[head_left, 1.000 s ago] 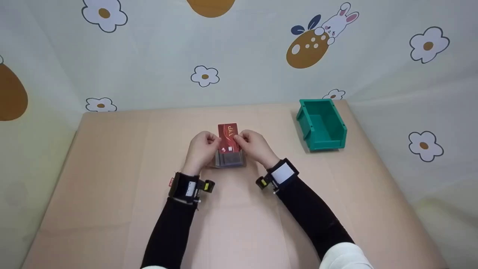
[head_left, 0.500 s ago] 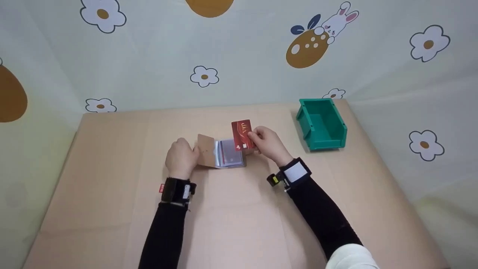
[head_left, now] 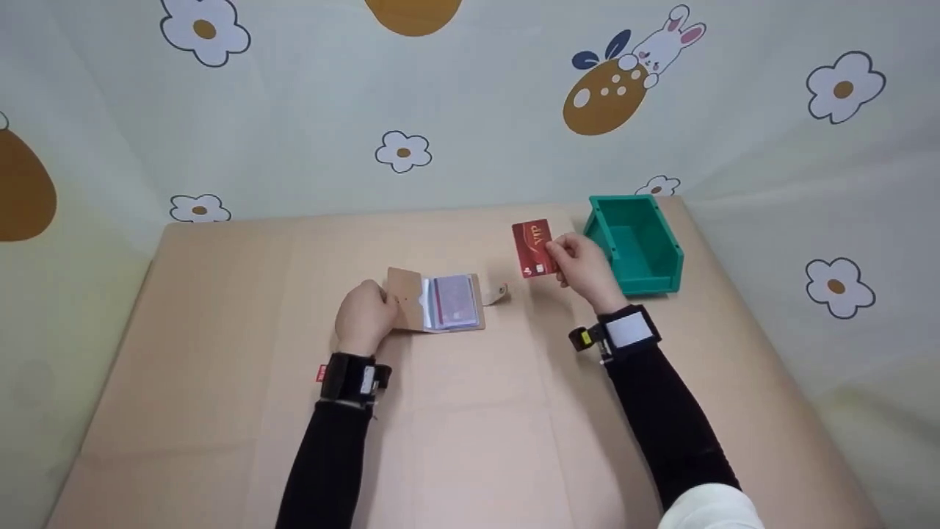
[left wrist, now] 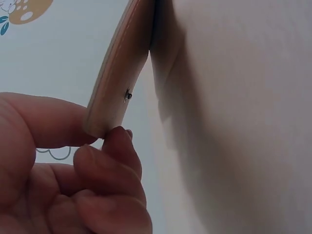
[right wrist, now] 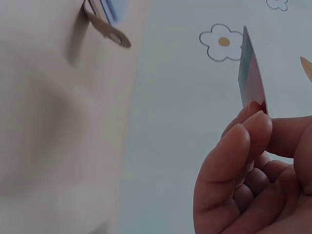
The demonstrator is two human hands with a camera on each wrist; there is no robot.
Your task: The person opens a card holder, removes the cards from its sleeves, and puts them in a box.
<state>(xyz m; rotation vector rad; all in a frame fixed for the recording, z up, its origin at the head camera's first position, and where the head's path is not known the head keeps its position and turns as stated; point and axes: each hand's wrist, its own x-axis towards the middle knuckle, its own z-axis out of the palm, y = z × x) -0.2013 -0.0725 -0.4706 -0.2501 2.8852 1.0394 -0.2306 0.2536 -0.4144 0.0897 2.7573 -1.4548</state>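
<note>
A tan card holder [head_left: 406,288] lies unfolded near the table's middle, with clear plastic sleeves [head_left: 457,300] on its right half and a snap strap [head_left: 496,294] sticking out to the right. My left hand [head_left: 365,317] pinches the holder's left cover by its edge; the left wrist view shows thumb and fingers on the cover [left wrist: 114,83], near a small metal snap. In my right hand [head_left: 586,270] a red VIP card [head_left: 532,246] is pinched between thumb and fingers, raised above the table. The right wrist view shows this card [right wrist: 251,73] nearly edge-on.
A green plastic bin [head_left: 637,246] stands at the table's back right, just behind and right of my right hand. The beige tabletop [head_left: 470,441] meets a patterned curtain [head_left: 308,110] at the back and sides.
Both hands were at the red card over the holder. My right hand has carried the card off to the right, towards the bin. My left hand has shifted left onto the holder's cover.
</note>
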